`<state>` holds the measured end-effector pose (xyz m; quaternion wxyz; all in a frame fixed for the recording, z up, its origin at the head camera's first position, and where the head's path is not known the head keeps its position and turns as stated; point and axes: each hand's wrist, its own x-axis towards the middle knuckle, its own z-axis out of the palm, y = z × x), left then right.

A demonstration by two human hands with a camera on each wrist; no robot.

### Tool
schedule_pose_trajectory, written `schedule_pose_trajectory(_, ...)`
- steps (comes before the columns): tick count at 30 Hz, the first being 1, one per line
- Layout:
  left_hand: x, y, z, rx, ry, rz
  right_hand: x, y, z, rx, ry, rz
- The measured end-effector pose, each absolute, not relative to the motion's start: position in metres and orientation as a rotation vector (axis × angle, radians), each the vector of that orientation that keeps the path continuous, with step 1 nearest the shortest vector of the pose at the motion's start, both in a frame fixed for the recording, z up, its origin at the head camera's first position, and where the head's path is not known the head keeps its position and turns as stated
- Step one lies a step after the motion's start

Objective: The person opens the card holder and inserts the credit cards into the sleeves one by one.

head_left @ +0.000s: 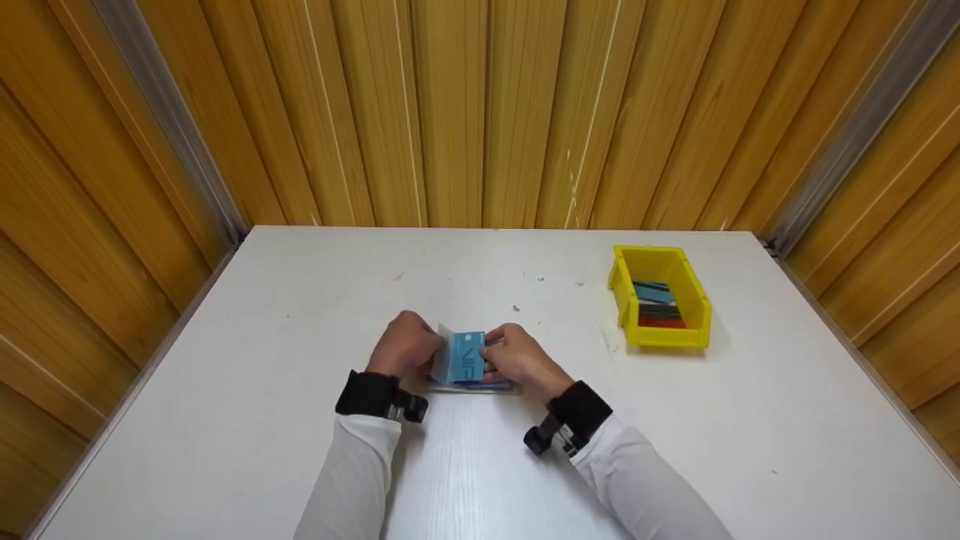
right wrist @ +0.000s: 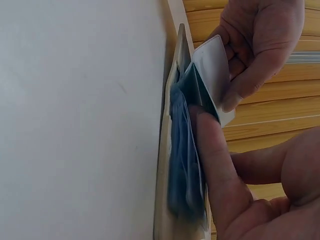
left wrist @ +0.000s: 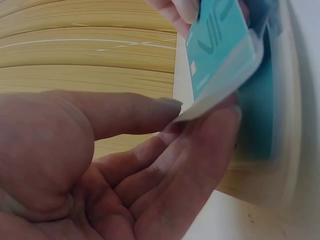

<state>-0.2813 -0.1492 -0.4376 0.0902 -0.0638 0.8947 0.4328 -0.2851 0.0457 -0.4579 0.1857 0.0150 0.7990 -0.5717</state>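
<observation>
A light blue card (head_left: pixel 469 356) marked "VIP" is held upright over a card holder (head_left: pixel 480 389) that lies spread on the table. The right hand (head_left: pixel 523 357) pinches the card's right side between thumb and fingers. On the other side, the left hand (head_left: pixel 406 343) pinches the edge of a clear plastic sleeve (left wrist: pixel 245 62), its thumb on top. One end of the card sits behind the translucent sleeve in the left wrist view. Below them, several bluish plastic sleeves (right wrist: pixel 183 160) lie stacked inside the holder's pale cover, with a right finger against the stack.
A yellow bin (head_left: pixel 667 337) stands to the right on the white table (head_left: pixel 225 420). Blue cards (head_left: pixel 652 291) and red cards (head_left: pixel 661 322) lie in it, with dark ones between. Yellow wood-look panels (head_left: pixel 450 112) wall in the table's back and sides.
</observation>
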Motion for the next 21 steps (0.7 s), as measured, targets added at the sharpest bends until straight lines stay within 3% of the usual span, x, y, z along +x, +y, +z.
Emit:
schedule_pose_trajectory(9,-0.285,-0.154,-0.443,-0.160,2.695,1.260,-0.284,0.049,-0.460,-0.072,2.383,-1.540)
schedule_pose_trajectory(21,-0.287,-0.158,-0.440,-0.205,2.576,1.336,-0.291,0.057,-0.458,0.023,2.144,-1.587)
